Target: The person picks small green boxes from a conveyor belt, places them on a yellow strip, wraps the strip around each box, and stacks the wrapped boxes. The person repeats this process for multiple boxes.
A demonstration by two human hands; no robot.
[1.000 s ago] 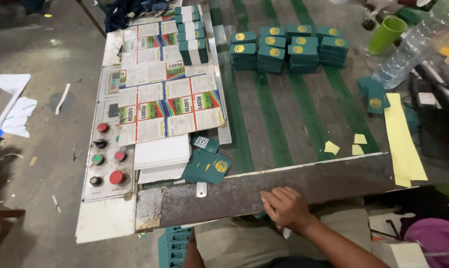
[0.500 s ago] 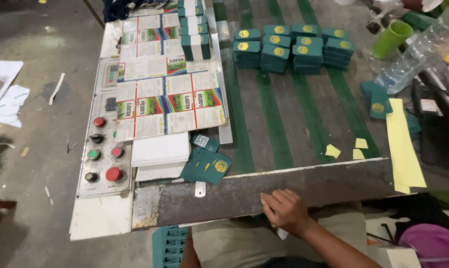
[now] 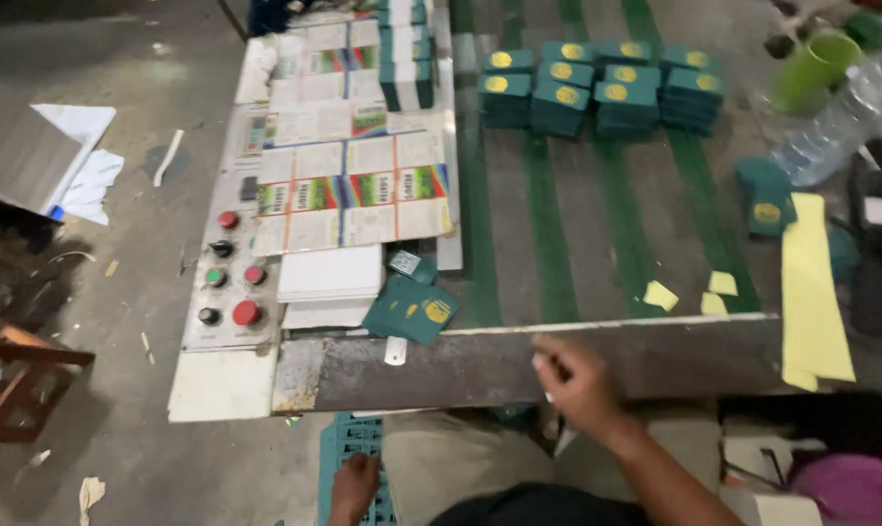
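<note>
Green belts run along the work table point(image 3: 597, 234), with green booklets point(image 3: 597, 88) piled at the far end. Right hand point(image 3: 575, 382) rests curled on the metal bar point(image 3: 480, 362), holding nothing I can see. Left hand point(image 3: 355, 487) lies flat on a teal crate point(image 3: 355, 450) below.

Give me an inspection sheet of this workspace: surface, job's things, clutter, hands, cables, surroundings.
Surface: metal table with green stripes; worn front bar.
Job's things: green crate under the left hand; green booklet stacks at the back.
Clutter: printed sheets, loose green booklets, yellow paper scraps, plastic bottle, green cup.
Hands: left hand on the crate; right hand on the front bar.
Cables: nothing seen.
Surroundings: button panel, concrete floor with paper litter.
</note>
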